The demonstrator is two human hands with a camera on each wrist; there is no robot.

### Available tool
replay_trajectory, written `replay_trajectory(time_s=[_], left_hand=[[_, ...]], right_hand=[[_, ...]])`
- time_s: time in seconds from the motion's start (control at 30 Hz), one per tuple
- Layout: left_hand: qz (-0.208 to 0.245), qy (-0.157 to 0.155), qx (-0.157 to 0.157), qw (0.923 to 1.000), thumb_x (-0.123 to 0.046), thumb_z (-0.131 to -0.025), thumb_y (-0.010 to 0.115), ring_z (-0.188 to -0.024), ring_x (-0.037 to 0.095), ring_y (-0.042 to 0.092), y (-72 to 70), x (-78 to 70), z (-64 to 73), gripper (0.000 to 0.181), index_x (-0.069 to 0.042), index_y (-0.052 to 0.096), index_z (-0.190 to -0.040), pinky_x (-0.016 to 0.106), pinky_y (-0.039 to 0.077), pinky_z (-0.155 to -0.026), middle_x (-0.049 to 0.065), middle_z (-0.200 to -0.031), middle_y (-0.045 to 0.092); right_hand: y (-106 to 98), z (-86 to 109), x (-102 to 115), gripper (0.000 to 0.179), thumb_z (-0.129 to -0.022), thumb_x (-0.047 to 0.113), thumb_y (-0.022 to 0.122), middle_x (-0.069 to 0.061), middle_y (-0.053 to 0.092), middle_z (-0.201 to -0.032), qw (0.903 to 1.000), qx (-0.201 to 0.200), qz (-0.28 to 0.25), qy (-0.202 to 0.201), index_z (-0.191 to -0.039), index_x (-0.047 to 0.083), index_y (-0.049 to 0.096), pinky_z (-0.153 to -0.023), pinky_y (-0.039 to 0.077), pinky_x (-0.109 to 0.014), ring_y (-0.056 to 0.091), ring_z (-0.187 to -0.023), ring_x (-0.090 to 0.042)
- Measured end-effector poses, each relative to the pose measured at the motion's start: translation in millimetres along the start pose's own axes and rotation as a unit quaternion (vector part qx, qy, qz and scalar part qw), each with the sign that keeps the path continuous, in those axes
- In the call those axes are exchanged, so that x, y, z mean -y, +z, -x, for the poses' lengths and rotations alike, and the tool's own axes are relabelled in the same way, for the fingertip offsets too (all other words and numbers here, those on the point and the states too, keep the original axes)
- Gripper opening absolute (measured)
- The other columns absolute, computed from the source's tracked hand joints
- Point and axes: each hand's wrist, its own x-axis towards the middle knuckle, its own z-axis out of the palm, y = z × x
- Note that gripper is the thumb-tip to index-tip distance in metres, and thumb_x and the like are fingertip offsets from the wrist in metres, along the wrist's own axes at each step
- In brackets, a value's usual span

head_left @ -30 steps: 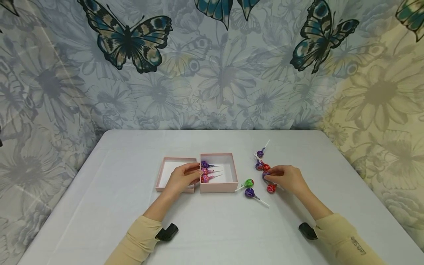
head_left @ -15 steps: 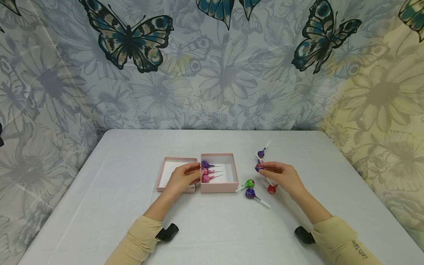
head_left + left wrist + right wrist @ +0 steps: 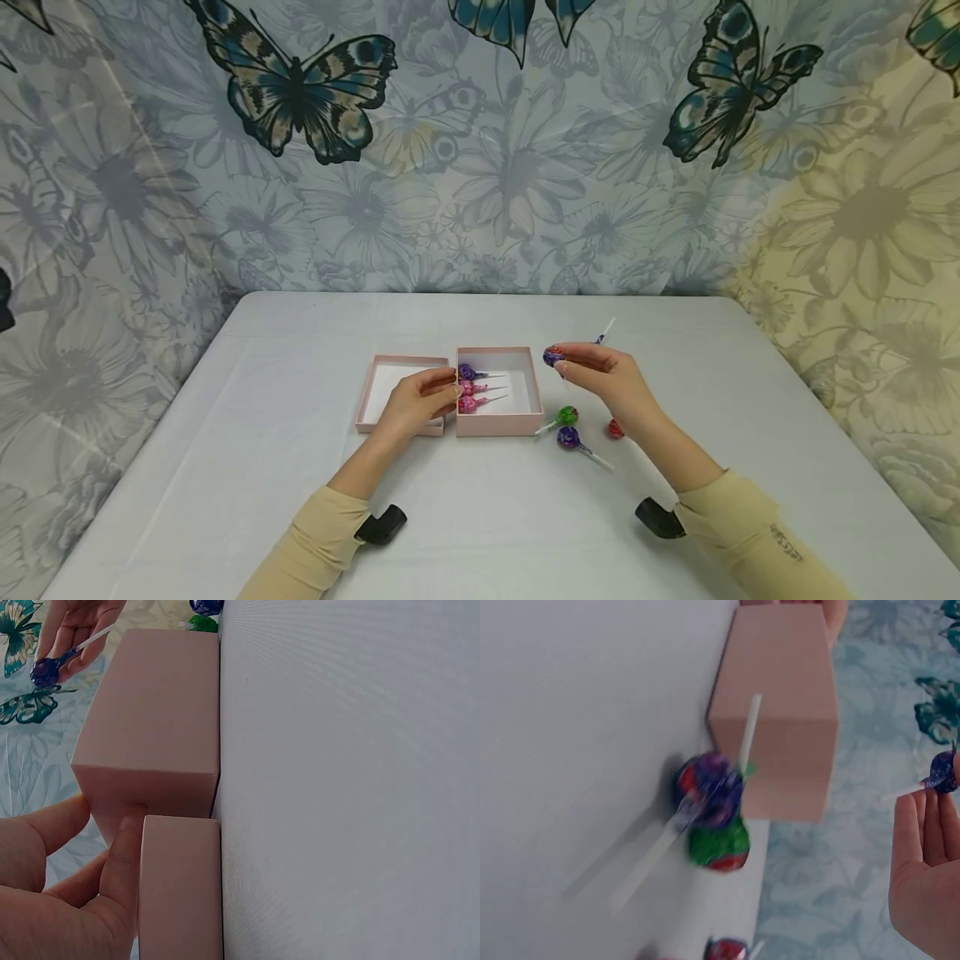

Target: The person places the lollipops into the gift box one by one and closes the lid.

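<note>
My left hand pinches the left wall of a pink open box, one finger outside and others over the rim. Inside lie a purple lollipop and two pink lollipops, sticks pointing right. My right hand holds a purple wrapped lollipop by its fingertips, raised off the table just right of the box. In the left wrist view, that lollipop shows its white stick. Below the right hand lie a green lollipop, another purple lollipop and a red lollipop.
The box's pink lid lies left of it, partly behind my left hand. A lollipop stick pokes out behind my right hand, which hides what else lies there. The white table ends at a patterned cloth backdrop.
My right hand has picked a purple lollipop from the group on the right and carried it left toward the box. My left hand stays at the box wall.
</note>
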Motion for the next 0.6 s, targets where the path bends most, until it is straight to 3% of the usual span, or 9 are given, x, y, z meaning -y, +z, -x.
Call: replay_trajectory(time_s=[0.1,0.23,0.4,0.47,0.6], left_hand=[[0.006,0.000,0.003,1.0000,-0.005,-0.092,0.068,-0.103,0.023,0.065,-0.4,-0.9,0.1,0.042,0.005,0.057,-0.131,0.036,0.058,-0.084,0.022,-0.121,0.063],[0.009,0.003,0.010,0.9999,-0.006,-0.091,0.068,-0.105,0.024,0.065,-0.1,-2.7,0.6,0.044,0.005,0.056,-0.132,0.035,0.058,-0.084,0.022,-0.122,0.063],[0.004,0.005,0.014,0.9999,-0.008,-0.092,0.068,-0.106,0.026,0.065,-0.5,-2.5,0.2,0.043,0.005,0.056,-0.132,0.035,0.058,-0.083,0.022,-0.125,0.061],[0.004,0.005,0.015,0.9999,-0.008,-0.093,0.067,-0.107,0.027,0.064,-1.2,-2.1,0.1,0.043,0.006,0.056,-0.132,0.035,0.058,-0.084,0.022,-0.126,0.061],[0.006,0.008,0.014,0.9999,-0.007,-0.093,0.067,-0.108,0.028,0.064,-2.9,-2.1,1.0,0.043,0.006,0.055,-0.132,0.035,0.058,-0.084,0.023,-0.127,0.060]], right_hand=[[14,-6.8,8,0.042,-0.088,0.032,0.074,-0.001,0.067,-0.119,0.9995,0.026,-0.014,-0.010,-0.125,0.013,0.067,-0.097,0.051,-0.035,0.061,-0.111,-0.017],[31,-15.7,13,0.043,-0.085,0.033,0.077,-0.003,0.068,-0.120,0.9980,0.061,-0.009,-0.010,-0.123,0.013,0.068,-0.100,0.049,-0.042,0.061,-0.113,-0.019],[47,-27.5,11,0.037,-0.085,0.037,0.077,0.002,0.069,-0.114,0.9918,0.103,0.073,-0.021,-0.117,0.019,0.072,-0.091,0.053,-0.041,0.062,-0.107,-0.018],[52,-32.0,9,0.032,-0.086,0.033,0.076,0.003,0.070,-0.109,0.9827,0.125,0.126,-0.052,-0.114,0.019,0.073,-0.085,0.056,-0.036,0.063,-0.103,-0.017],[61,-40.7,7,0.023,-0.087,0.019,0.076,0.004,0.071,-0.101,0.9459,0.184,0.227,-0.141,-0.109,0.014,0.074,-0.079,0.058,-0.027,0.065,-0.092,-0.015]])
